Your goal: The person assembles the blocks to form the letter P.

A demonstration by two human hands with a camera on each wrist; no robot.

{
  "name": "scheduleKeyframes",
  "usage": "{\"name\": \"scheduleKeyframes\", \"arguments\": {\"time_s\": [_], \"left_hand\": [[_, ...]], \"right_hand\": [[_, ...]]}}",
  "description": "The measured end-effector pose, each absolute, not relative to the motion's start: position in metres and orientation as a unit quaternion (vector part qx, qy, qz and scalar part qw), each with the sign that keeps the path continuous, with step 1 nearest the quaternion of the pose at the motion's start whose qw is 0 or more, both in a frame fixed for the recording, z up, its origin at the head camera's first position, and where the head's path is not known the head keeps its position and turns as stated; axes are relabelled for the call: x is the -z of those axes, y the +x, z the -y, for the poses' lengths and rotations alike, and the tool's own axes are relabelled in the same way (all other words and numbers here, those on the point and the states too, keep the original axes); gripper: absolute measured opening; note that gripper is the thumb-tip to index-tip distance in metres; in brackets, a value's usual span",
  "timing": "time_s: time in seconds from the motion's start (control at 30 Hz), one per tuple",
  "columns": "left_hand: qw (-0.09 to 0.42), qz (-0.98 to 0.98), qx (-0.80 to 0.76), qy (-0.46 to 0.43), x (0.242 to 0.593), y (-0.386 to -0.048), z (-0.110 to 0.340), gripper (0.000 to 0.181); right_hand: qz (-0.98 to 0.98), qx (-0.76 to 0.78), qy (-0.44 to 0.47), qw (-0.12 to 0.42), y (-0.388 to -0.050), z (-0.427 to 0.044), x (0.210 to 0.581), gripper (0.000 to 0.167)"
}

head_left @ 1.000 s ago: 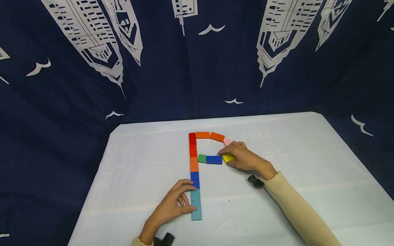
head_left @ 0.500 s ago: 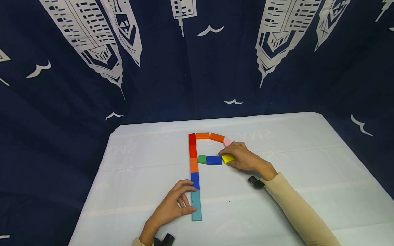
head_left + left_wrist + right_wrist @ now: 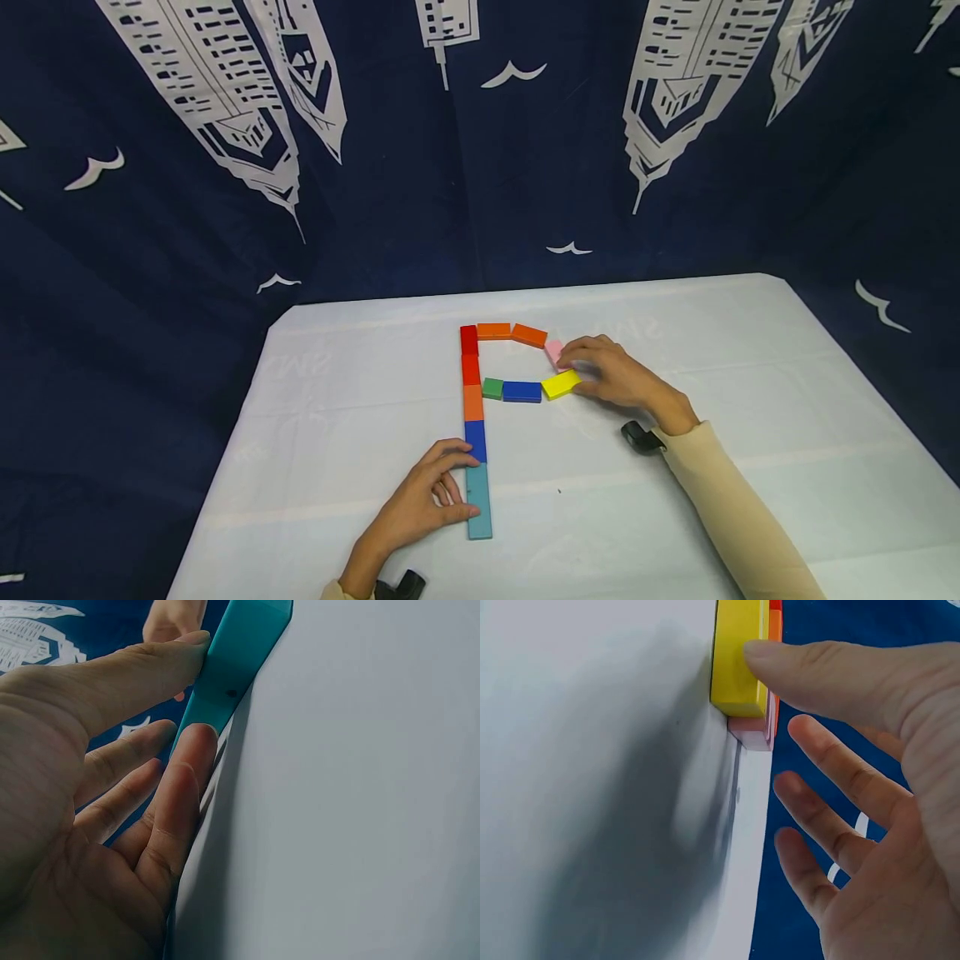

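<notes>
Flat coloured blocks lie end to end on the white table, forming a P shape. My left hand point(image 3: 420, 492) rests thumb and fingertips along the teal block point(image 3: 481, 521) at the column's bottom and the blue block point(image 3: 476, 431) above it. On the right, my right hand point(image 3: 618, 375) has its thumb touching the yellow block point(image 3: 559, 385), also close up in the right wrist view. Its forefingers reach beside the pink block point(image 3: 552, 351), partly covering it; contact there is unclear. The right wrist view shows the other fingers loosely spread, holding nothing.
Two red blocks point(image 3: 469, 354) and an orange block point(image 3: 473, 402) continue the column upward. Two orange blocks point(image 3: 529, 335) make the top; a green block point(image 3: 492, 388) and another blue block point(image 3: 521, 392) lie along the lower bar. Dark patterned cloth point(image 3: 420, 200) hangs behind the table.
My right hand has let go of the yellow block's near part and moved right and slightly up, uncovering more of the yellow and pink blocks. My left hand has not moved.
</notes>
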State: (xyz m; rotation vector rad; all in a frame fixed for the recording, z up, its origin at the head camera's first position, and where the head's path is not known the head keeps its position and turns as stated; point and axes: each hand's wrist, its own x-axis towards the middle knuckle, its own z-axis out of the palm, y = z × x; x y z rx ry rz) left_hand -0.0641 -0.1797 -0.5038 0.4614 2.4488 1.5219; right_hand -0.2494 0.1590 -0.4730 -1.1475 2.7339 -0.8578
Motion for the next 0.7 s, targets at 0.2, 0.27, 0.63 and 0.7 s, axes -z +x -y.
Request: {"name": "scheduleKeyframes", "arguments": {"time_s": [0.2,0.27,0.63,0.7], "left_hand": [[0.112,-0.833,-0.519,0.154,0.503,-0.063,0.180,0.052],[0.111,-0.833,-0.520,0.154,0.504,-0.064,0.180,0.052],[0.111,-0.832,-0.521,0.155,0.504,-0.064,0.180,0.051],[0.110,-0.831,-0.522,0.156,0.504,-0.064,0.180,0.051]], "right_hand": [[-0.888,0.283,-0.358,0.054,-0.249,-0.161,0.474,0.040],[-0.889,0.284,-0.355,0.057,-0.249,-0.161,0.474,0.039],[-0.877,0.283,-0.388,0.029,-0.242,-0.141,0.466,0.037],[-0.876,0.279,-0.393,0.039,-0.241,-0.132,0.465,0.037]]}}
